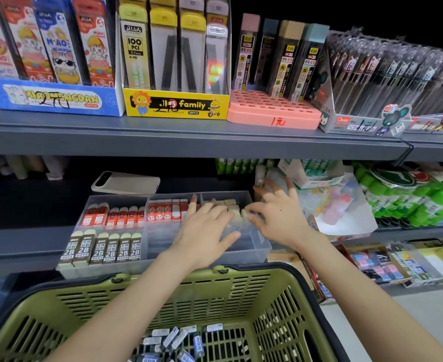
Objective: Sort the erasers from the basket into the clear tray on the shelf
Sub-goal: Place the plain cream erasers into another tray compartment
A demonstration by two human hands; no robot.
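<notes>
Grey shop shelves (162, 142) carry the clear tray (257, 246) just beyond the green basket (162, 291), where wrapped erasers (173, 338) lie loose on its floor. Your left hand (204, 231) is stretched flat over the tray's middle section, fingers straight and holding nothing. Your right hand (277, 218) pinches a small beige eraser (244, 212) between thumb and forefinger, other fingers spread, at the far right section. Expect each to be light, slightly rubbery and grippy, so pinch across the long sides.

Basket (230, 280) before tray (260, 246) on shelf (19, 241)
</notes>
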